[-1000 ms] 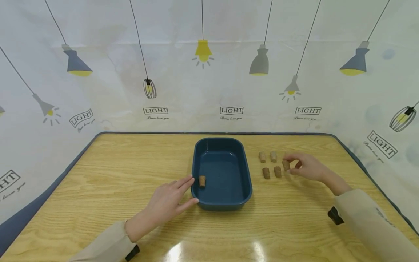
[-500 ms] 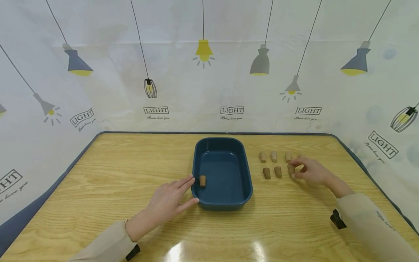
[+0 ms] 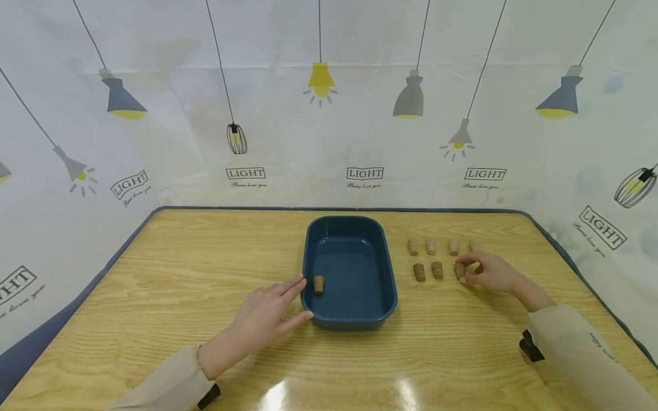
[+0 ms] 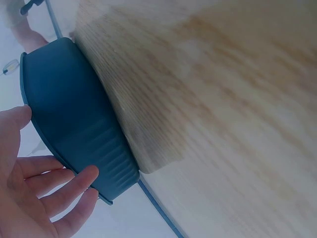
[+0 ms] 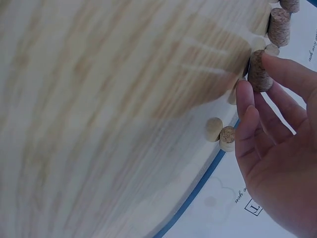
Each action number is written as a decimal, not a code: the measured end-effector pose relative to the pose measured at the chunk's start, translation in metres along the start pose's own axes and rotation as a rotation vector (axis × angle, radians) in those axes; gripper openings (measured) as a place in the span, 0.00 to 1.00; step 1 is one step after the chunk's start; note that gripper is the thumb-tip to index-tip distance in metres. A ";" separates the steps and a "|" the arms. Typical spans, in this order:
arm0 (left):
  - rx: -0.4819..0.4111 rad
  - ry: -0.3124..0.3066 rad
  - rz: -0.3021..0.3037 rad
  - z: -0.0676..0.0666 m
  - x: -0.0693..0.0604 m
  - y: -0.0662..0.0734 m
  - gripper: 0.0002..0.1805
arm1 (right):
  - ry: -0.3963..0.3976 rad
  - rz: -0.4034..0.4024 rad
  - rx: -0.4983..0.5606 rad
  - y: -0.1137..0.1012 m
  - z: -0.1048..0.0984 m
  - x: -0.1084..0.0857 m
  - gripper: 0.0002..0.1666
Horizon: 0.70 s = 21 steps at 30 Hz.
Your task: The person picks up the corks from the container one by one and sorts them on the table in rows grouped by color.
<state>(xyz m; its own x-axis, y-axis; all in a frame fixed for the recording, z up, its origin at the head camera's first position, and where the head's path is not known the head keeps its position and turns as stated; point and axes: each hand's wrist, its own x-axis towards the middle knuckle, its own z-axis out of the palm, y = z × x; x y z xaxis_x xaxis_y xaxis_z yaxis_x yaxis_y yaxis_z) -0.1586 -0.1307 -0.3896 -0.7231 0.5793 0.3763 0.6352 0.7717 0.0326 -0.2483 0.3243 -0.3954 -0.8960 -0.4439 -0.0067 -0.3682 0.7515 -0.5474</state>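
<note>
A cork stopper stands between the thumb and fingers of my right hand, which pinches it at the right end of the front row. The right wrist view shows this cork against the thumb, low over the tabletop. Two more corks, a left one and a middle one, share that row. My left hand rests on the near left rim of a dark blue basin, thumb and fingers extended. Inside the basin, near its left wall, is a single cork.
Behind the front row is a back row of several corks; its rightmost cork is partly hidden by my right hand. The wooden table ends at a curtain printed with lamps, at the back and sides.
My right hand has moved a little right and nearer with the pinched cork, uncovering back-row corks behind it. The left hand and basin have stayed put.
</note>
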 end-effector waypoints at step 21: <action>-0.011 0.001 -0.006 -0.001 0.000 0.001 0.32 | -0.001 0.065 -0.012 0.001 -0.002 0.003 0.29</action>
<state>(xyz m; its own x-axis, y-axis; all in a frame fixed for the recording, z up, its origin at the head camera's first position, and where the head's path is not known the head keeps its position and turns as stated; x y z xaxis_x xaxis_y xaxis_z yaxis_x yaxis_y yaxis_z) -0.1582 -0.1303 -0.3885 -0.7267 0.5742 0.3770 0.6336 0.7724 0.0450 -0.2521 0.3248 -0.3942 -0.9177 -0.3948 -0.0430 -0.3124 0.7845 -0.5357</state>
